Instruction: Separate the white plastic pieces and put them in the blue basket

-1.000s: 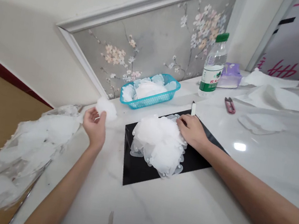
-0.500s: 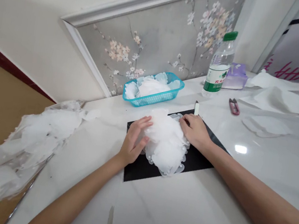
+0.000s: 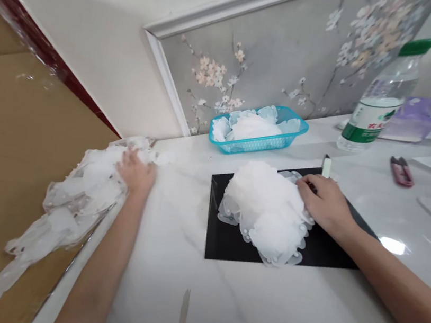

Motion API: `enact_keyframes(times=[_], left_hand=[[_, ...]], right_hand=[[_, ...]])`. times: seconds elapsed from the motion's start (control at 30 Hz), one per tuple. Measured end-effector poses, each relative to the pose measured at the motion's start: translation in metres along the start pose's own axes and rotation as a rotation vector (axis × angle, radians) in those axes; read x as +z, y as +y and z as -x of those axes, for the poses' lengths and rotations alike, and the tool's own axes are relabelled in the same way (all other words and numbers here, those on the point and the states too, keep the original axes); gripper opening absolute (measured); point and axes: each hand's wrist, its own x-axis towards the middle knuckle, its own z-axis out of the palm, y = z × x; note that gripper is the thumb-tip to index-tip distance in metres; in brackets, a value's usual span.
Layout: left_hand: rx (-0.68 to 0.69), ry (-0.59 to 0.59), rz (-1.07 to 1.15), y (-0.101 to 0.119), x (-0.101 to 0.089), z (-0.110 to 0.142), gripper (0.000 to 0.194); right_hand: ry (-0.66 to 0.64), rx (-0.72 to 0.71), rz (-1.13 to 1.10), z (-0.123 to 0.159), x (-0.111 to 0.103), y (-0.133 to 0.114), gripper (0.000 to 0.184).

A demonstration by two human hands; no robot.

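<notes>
My left hand (image 3: 134,170) reaches to the left edge of the table, fingers spread and slightly blurred on a heap of sheer white fabric pieces (image 3: 97,171). My right hand (image 3: 324,202) rests at the right side of a mound of white petal-like pieces (image 3: 263,203) with small white dots along their edges. Its fingers are curled together, and what they hold is hidden. A pale, pen-like stick with a dark tip (image 3: 326,166) shows just behind that hand; whether it is held I cannot tell. Beneath the mound lies a black sheet (image 3: 331,252).
Behind the mound stands a blue plastic basket (image 3: 255,147) holding more white pieces. To the right are a water bottle (image 3: 379,109) with a green cap, a purple pack (image 3: 411,119) and pink thread snips (image 3: 401,171). Brown cardboard (image 3: 24,124) lies left of the table edge.
My left hand has left the mound and moved left onto the fabric heap. The view has swung left. My right hand stays beside the mound.
</notes>
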Motion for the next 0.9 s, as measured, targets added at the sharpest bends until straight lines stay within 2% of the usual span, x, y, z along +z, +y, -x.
enact_keyframes(times=[0.07,0.13,0.23,0.33,0.4,0.5,0.67,0.77,0.83,0.9], left_hand=[[-0.216,0.099,-0.061,-0.036,-0.006,-0.014,0.057],[-0.345,0.169,-0.084,-0.058,-0.010,-0.021,0.055],[-0.471,0.227,-0.101,-0.070,-0.010,-0.027,0.065],[-0.544,0.170,-0.073,-0.075,-0.006,-0.032,0.068],[-0.556,0.132,-0.041,-0.078,-0.005,-0.036,0.052],[-0.525,0.179,0.000,-0.080,-0.005,-0.037,0.033],[-0.391,0.239,0.065,-0.076,0.003,-0.027,0.031],[-0.363,0.249,0.090,-0.076,0.007,-0.023,0.028],[-0.367,0.290,0.113,-0.078,0.003,-0.025,0.027],[-0.386,0.368,0.129,-0.083,-0.011,-0.031,0.028]], right_hand=[[-0.017,0.015,0.013,0.000,0.000,0.000,0.023],[-0.034,0.030,0.025,0.000,-0.001,-0.001,0.023],[-0.052,0.040,0.017,0.000,-0.003,-0.002,0.022],[-0.070,0.063,0.010,0.000,-0.004,-0.004,0.022],[-0.065,0.070,0.016,0.000,-0.004,-0.005,0.022],[-0.049,0.061,0.018,0.000,-0.003,-0.004,0.022],[-0.043,0.053,0.010,0.001,-0.001,-0.001,0.023],[-0.038,0.048,0.013,0.002,-0.001,-0.001,0.024],[-0.038,0.044,0.016,0.002,-0.001,-0.001,0.024],[-0.040,0.044,0.022,0.002,-0.002,-0.002,0.024]])
